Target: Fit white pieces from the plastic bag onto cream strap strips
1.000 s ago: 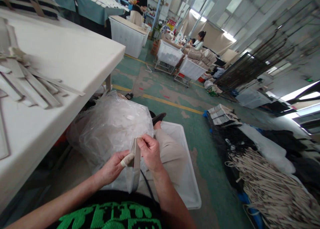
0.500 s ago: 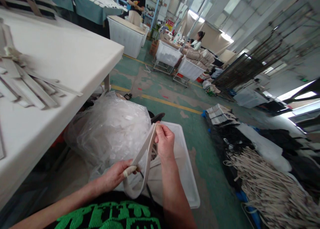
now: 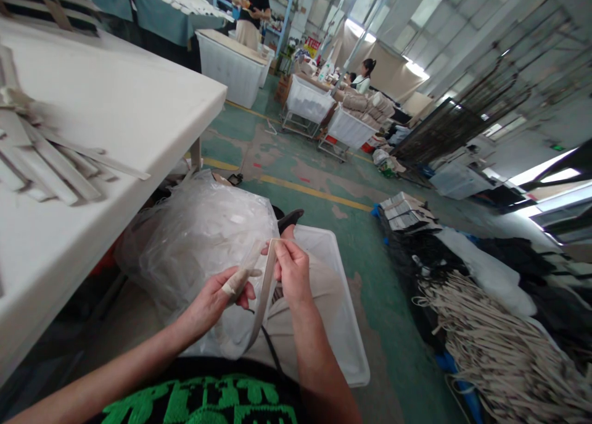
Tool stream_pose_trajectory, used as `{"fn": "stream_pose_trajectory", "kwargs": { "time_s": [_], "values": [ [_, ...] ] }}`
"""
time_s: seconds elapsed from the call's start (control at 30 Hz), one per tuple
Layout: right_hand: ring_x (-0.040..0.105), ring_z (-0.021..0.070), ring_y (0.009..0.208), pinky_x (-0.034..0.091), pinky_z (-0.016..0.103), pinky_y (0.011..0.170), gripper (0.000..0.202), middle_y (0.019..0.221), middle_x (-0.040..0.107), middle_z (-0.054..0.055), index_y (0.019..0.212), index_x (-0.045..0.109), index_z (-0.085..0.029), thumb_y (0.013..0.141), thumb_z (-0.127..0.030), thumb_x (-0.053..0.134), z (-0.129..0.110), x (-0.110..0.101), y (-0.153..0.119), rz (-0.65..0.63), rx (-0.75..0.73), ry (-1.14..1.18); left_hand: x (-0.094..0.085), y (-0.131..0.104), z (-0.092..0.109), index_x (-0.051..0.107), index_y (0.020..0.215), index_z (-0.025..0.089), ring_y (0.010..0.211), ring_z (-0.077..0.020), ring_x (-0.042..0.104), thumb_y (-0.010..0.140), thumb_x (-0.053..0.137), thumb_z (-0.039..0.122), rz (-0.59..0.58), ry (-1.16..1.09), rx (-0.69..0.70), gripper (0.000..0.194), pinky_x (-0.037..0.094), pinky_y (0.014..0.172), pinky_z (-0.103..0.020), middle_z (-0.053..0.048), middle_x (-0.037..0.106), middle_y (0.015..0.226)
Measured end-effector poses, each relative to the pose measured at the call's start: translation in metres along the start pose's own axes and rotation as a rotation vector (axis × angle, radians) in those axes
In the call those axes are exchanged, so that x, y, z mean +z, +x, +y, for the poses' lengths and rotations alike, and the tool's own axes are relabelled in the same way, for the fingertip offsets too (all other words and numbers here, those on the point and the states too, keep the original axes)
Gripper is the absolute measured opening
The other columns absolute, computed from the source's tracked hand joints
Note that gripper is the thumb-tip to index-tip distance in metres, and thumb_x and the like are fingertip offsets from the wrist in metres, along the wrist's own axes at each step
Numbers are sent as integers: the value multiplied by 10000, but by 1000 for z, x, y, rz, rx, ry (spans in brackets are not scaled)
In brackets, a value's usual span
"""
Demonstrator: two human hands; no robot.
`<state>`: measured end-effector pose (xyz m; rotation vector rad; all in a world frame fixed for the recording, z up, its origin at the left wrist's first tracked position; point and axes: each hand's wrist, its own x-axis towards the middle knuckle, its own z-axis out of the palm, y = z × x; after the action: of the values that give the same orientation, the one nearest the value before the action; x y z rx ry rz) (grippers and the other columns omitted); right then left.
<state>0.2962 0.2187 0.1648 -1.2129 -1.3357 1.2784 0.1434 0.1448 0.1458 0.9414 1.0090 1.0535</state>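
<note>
A beige fabric strap [image 3: 264, 294] hangs in a loop in front of my body. My right hand [image 3: 293, 271] pinches its upper bend between thumb and fingers. The loop's other side, smeared by motion, runs up through my left hand [image 3: 229, 288]. A pale wrap covers the left thumb, which points right over the curled fingers, with the strap between them. Below the hands, the strap's lower bend hangs over my lap, close to a dark cord [image 3: 272, 350].
A white table [image 3: 180, 97] at left carries a bundle of pale strips [image 3: 50, 158]. Crumpled clear plastic [image 3: 203, 226] lies beyond my hands, beside a white tub [image 3: 354, 325]. Many beige straps [image 3: 504, 344] are heaped at right. People stand or sit among carts farther back.
My right hand has come down and left with the strap's upper bend. My left hand has risen slightly, its thumb now straighter. The strap's loop has narrowed.
</note>
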Motion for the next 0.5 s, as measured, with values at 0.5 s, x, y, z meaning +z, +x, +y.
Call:
{"fn": "stream_pose_trajectory", "kwargs": {
  "time_s": [0.5],
  "values": [
    [350, 58, 373, 264, 181, 352, 343, 458, 479, -71, 806, 679, -150, 743, -483, 732, 10, 15, -3, -212, 176, -37, -9, -4, -21, 514, 632, 188, 425, -76, 381, 809, 628, 558, 87, 14, -59, 426, 301, 463, -224, 42, 527, 533]
  ]
}}
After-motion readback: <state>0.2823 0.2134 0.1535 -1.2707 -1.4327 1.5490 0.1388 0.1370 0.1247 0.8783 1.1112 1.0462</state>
